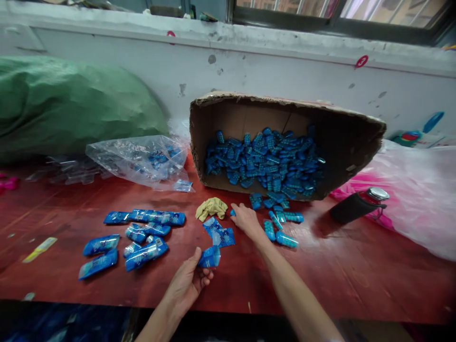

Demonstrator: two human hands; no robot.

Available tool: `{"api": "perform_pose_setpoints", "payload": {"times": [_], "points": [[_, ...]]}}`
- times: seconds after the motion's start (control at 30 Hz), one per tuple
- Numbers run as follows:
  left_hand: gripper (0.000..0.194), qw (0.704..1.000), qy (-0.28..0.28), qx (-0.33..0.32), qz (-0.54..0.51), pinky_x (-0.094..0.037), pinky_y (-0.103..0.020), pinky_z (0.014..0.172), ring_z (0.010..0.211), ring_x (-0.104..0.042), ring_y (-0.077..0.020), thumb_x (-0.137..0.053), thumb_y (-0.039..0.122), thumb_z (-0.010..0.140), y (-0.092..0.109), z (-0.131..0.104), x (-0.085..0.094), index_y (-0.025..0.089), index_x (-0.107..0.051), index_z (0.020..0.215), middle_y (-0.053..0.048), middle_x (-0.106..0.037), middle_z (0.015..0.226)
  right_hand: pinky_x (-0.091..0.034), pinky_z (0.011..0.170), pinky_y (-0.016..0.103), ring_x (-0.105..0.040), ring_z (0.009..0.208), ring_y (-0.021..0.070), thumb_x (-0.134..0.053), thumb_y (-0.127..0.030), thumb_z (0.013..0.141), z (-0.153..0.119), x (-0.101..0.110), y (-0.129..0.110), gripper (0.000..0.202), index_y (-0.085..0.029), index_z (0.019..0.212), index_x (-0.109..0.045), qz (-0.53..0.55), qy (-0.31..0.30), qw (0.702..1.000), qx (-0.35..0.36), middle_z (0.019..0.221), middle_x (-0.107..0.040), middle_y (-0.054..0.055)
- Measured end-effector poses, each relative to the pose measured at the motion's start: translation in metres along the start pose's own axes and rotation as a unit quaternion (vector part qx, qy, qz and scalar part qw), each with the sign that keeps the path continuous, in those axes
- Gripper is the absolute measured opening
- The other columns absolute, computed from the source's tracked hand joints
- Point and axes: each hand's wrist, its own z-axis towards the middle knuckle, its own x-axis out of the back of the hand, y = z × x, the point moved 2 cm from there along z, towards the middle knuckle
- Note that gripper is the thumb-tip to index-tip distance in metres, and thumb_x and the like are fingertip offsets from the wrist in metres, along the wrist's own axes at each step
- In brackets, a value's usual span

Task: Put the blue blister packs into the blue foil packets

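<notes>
Your left hand (183,285) comes in low from the near edge of the red table (320,285), palm turned inward and upward, thumb above and fingers curled beneath; it is narrowed on one blue packet (210,257), pinched at the packet's near end, so that the packet juts out to the right, just above the tabletop; your right arm reaches farther forward on a slant, and your right hand (245,218) is back upward, wrist low, its fingertips pointing left at one small blue piece (232,213); you have contact there, it seems, but whether the fingers are closed on it I cannot tell; between your hands lie two flat packets (224,236), overlapping, with one yellow cloth (211,209) just beyond them; to your left you have about nine filled packets (147,254), some of them touching or overlapping, so the count is not sure; to the right of your right hand, five loose blue pieces (287,240) lie near one another, with a few more at the mouth of one cardboard box (245,114), which lies on its side holding a heap too dense to count; farther right stands one black bottle (351,207), leaning in this view.
</notes>
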Motion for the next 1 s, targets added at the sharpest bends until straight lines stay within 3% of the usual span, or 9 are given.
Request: {"api": "perform_pose_setpoints", "payload": {"times": [0.1,0.2,0.27,0.33,0.4,0.67,0.87,1.0], "points": [[0.026,1.0,0.017,-0.003,-0.017,-0.04,-0.016,0.035,0.039,-0.054,-0.0099,-0.059,0.037,0.072,0.0,0.003,0.001,0.014,-0.053,0.061,0.001,-0.052,0.04,-0.045,0.074,0.035,-0.057,0.09,0.0221,-0.047,-0.019,0.079,-0.017,0.011,0.002,0.038,-0.018,0.117,-0.044,0.063,-0.002,0.998,0.004,0.099,-0.057,0.01],[0.023,0.999,0.023,-0.016,-0.035,-0.042,-0.017,0.037,0.041,-0.056,-0.0107,-0.058,0.035,0.073,-0.001,0.008,0.001,0.014,-0.054,0.065,0.0,-0.054,0.042,-0.051,0.055,0.028,-0.061,0.072,0.0156,-0.036,-0.027,0.084,-0.05,0.017,-0.002,0.037,-0.02,0.121,-0.033,0.207,-0.029,0.978,0.008,0.095,-0.059,0.006],[0.021,0.999,0.017,-0.026,-0.037,-0.044,-0.017,0.038,0.042,-0.057,-0.0111,-0.059,0.033,0.073,-0.002,0.01,0.001,0.014,-0.054,0.066,0.0,-0.055,0.043,-0.052,0.049,0.028,-0.06,0.069,0.015,-0.044,-0.031,0.081,-0.073,0.014,-0.008,0.036,-0.022,0.115,-0.037,0.47,-0.054,0.881,-0.007,0.098,-0.057,0.006],[0.021,0.999,0.008,-0.036,-0.034,-0.044,-0.018,0.039,0.043,-0.057,-0.0117,-0.061,0.033,0.071,-0.003,0.011,0.0,0.015,-0.053,0.066,0.0,-0.055,0.043,-0.053,0.049,0.027,-0.059,0.071,0.0149,-0.055,-0.028,0.074,-0.091,0.008,-0.014,0.037,-0.023,0.108,-0.042,0.6,-0.065,0.797,-0.026,0.1,-0.056,0.005],[0.021,0.999,-0.003,-0.047,-0.025,-0.045,-0.018,0.04,0.044,-0.057,-0.0119,-0.063,0.034,0.069,-0.003,0.012,0.0,0.015,-0.053,0.066,0.001,-0.055,0.043,-0.054,0.05,0.027,-0.057,0.075,0.0152,-0.061,-0.025,0.07,-0.101,0.0,-0.018,0.037,-0.023,0.104,-0.046,0.639,-0.065,0.765,-0.039,0.101,-0.056,0.004],[0.026,0.995,-0.026,-0.1,-0.007,-0.047,-0.021,0.043,0.043,-0.054,-0.0105,-0.067,0.037,0.063,0.002,0.009,-0.002,0.013,-0.056,0.065,0.001,-0.057,0.045,-0.054,0.059,0.027,-0.054,0.081,0.0158,-0.062,-0.023,0.071,-0.114,-0.009,-0.014,0.036,-0.025,0.104,-0.049,0.607,-0.014,0.794,-0.014,0.104,-0.054,0.003],[0.028,0.991,-0.03,-0.126,0.013,-0.05,-0.024,0.049,0.044,-0.055,-0.0106,-0.07,0.037,0.059,0.008,0.005,-0.003,0.013,-0.057,0.063,0.001,-0.058,0.047,-0.053,0.064,0.029,-0.054,0.079,0.0158,-0.062,-0.024,0.072,-0.124,-0.012,-0.013,0.035,-0.028,0.104,-0.05,0.602,0.003,0.798,0.006,0.106,-0.054,0.002],[0.028,0.99,-0.027,-0.138,0.02,-0.049,-0.024,0.049,0.045,-0.055,-0.011,-0.069,0.037,0.06,0.009,0.005,-0.002,0.013,-0.057,0.063,0.0,-0.058,0.046,-0.05,0.072,0.03,-0.054,0.089,0.0174,-0.061,-0.022,0.073,-0.131,-0.014,-0.016,0.036,-0.027,0.106,-0.049,0.588,0.025,0.809,0.01,0.11,-0.053,0.003]]}}
